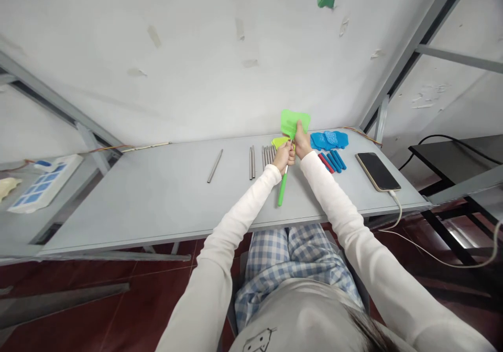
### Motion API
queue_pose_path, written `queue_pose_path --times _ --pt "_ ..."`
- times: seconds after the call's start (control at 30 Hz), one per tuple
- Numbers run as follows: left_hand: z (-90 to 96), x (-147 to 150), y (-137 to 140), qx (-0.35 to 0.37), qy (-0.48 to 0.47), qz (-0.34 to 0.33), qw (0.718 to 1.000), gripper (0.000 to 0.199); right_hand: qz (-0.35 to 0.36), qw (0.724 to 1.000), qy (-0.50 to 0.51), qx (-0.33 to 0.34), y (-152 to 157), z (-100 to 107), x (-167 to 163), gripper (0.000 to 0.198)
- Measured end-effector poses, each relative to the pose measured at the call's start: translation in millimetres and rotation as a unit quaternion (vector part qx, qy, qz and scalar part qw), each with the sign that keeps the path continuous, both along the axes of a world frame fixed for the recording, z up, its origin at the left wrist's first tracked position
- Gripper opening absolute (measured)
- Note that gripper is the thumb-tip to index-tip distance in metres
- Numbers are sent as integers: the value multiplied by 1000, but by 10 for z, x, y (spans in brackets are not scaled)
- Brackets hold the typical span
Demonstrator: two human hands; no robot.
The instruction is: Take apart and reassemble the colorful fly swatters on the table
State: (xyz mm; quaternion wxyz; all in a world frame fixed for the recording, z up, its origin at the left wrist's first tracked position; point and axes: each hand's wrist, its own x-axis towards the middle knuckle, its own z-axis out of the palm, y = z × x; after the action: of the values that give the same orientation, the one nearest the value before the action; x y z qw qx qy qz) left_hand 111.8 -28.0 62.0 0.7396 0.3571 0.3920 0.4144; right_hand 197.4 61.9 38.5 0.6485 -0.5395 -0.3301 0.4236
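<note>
A small green fly swatter (282, 190) with a metal rod and a green handle is held in front of me, its flat green head (290, 119) uppermost. My left hand (283, 157) is closed round the rod, just below the head. My right hand (302, 140) pinches the lower right part of the head, thumb on top. Yellow-green flat pieces (278, 142) lie behind my hands, partly covered by them. Several metal rods (266, 155) are lined up to the left of my left hand, and two more rods (252, 162) lie beside them.
One single rod (215, 166) lies farther left on the grey table (165, 195). Blue flat heads (329, 140) are at the back right, with red handles (326, 163) and blue handles (337, 160) before them. A phone (378, 171) with a white cable (398, 210) sits near the right end.
</note>
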Motion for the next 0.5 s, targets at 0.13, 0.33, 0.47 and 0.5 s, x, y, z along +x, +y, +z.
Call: queue_pose_path --times 0.13,0.33,0.47,0.5 --pt "92 -55 -270 43 -27 -58 997 31 -84 996 -16 -7 159 355 454 52" --pt "146 -398 -191 5 -109 -95 989 34 -35 998 15 -57 72 352 996 22" --pt "105 -692 -41 -69 -177 -139 972 53 -17 992 4 -127 -66 69 1027 14" --pt "106 -751 -27 -84 -186 -146 968 59 -13 992 -17 -128 -85 4 1018 15"
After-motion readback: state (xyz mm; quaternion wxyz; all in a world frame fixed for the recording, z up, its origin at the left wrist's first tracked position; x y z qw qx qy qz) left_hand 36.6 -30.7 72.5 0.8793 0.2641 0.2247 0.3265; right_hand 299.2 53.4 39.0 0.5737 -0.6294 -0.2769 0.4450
